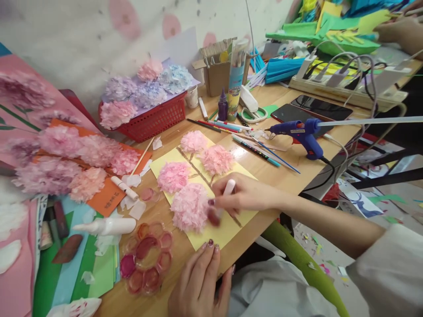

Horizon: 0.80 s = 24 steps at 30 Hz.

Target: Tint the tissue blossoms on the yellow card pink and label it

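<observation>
A yellow card (228,226) lies on the wooden table with several pink tissue-paper flowers (190,207) stuck along a brown branch. My right hand (243,193) is closed round a white stick-shaped tube (228,187), its blurred lower end pressed on the card beside the nearest flower. My left hand (200,279) rests flat with its fingers stretched out; the fingertips touch the card's near edge.
A blue glue gun (302,132) lies at the right near two phones (313,110) and a power strip. Pencils, scissors and a red basket (155,119) of paper flowers stand behind. A paint palette (147,257) and white glue bottle (105,226) lie left. Another person's hand (399,31) works far right.
</observation>
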Available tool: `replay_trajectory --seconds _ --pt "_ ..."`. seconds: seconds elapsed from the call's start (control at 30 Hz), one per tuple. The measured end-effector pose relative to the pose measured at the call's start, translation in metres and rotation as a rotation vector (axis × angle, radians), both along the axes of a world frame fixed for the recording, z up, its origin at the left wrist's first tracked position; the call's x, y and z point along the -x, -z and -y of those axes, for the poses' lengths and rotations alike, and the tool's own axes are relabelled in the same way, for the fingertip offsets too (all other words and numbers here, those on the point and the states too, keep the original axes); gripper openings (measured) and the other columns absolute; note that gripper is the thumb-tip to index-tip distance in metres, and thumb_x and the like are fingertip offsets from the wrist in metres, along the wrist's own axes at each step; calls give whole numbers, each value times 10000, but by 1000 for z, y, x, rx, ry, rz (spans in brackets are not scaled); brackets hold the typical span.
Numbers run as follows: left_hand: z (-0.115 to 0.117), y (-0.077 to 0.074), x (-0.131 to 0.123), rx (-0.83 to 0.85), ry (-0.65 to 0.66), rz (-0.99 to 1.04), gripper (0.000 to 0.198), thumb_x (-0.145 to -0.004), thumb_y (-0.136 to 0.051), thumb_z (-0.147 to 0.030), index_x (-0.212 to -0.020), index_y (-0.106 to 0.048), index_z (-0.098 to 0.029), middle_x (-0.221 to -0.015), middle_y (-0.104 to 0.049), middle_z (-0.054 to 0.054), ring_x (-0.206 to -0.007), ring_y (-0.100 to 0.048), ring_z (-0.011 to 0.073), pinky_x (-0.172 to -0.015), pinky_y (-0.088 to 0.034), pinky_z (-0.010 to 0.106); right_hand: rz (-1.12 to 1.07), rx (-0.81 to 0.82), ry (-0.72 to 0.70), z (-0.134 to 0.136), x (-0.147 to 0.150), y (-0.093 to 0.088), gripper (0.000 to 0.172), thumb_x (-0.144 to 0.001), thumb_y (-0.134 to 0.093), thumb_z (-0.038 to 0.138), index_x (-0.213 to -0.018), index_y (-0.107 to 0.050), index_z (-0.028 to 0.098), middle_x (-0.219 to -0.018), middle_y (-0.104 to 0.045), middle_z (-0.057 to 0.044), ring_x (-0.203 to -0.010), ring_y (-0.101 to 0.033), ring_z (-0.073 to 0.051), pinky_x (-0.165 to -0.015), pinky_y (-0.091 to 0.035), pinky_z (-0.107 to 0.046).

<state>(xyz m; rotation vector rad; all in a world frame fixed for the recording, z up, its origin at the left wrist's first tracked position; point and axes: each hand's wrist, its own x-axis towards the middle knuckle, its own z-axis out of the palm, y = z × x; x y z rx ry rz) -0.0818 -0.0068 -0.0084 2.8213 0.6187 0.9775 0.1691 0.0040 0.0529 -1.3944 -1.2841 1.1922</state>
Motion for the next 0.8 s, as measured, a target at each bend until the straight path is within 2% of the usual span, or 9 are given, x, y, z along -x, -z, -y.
replay_trajectory --seconds 0.07,0.17,0.3,0.4,0.43,0.53,0.67,0.77,0.8 --pt "1 0 -1 9 -15 5 236 -863 -714 -171 -1093 -715 -121 -1029 -781 74 -981 -714 185 -882 -559 274 18 -1 -23 -3 0 2 350 -902 -600 315 -585 -511 197 -447 -521 53 -412 -480 -83 -434 -356 -207" --pt "2 -1 -1 6 -18 -5 251 -857 -720 -173 -1103 -712 -130 -1024 -783 70 -968 -721 189 -868 -570 279 32 -144 294 -9 0 4 289 -902 -609 356 -670 -562 191 -533 -580 40 -475 -507 -82 -447 -352 -195" --pt "2 -1 -1 0 -19 5 242 -848 -729 -167 -1087 -716 -130 -1009 -785 74 -951 -723 195 -848 -576 279 -8 54 58 -15 -2 4 295 -872 -627 322 -613 -585 187 -471 -555 38 -417 -477 -84 -419 -352 -205" --pt "1 -1 -1 5 -6 11 229 -848 -726 -161 -1074 -720 -125 -1002 -785 76 -948 -722 191 -858 -574 275 -1 -25 234 -16 -4 2 270 -886 -604 320 -649 -593 191 -497 -567 43 -421 -477 -76 -406 -334 -192" --pt "1 -1 -1 11 -7 13 224 -848 -726 -161 -1070 -722 -127 -1001 -785 75 -949 -721 189 -860 -573 274 7 -34 215 -16 -4 2 252 -876 -617 309 -654 -595 191 -508 -573 44 -424 -476 -73 -406 -335 -189" --pt "1 0 -2 24 -10 27 220 -845 -727 -152 -1064 -724 -128 -1003 -785 75 -959 -715 189 -864 -571 273 8 76 -25 -14 -6 0 319 -885 -599 307 -591 -578 186 -489 -572 31 -399 -463 -75 -404 -356 -203" --pt "2 -1 -2 28 -7 36 223 -844 -725 -154 -1066 -724 -126 -995 -785 75 -959 -715 191 -861 -572 270 33 -49 152 -12 -6 -2 317 -908 -598 384 -661 -602 184 -595 -651 10 -469 -513 -80 -429 -366 -193" --pt "1 -1 -3 38 -6 37 217 -852 -715 -151 -1067 -724 -126 -1005 -784 75 -965 -711 185 -872 -565 267 -18 99 -142 -10 -3 -1 384 -909 -603 445 -630 -612 182 -516 -606 14 -428 -479 -86 -419 -365 -210" --pt "1 -1 -3 41 -5 40 220 -849 -718 -145 -1067 -724 -124 -1006 -783 76 -969 -710 184 -874 -563 265 -18 98 -138 -9 -1 -1 397 -913 -600 457 -626 -607 183 -510 -597 16 -430 -473 -86 -422 -364 -213"
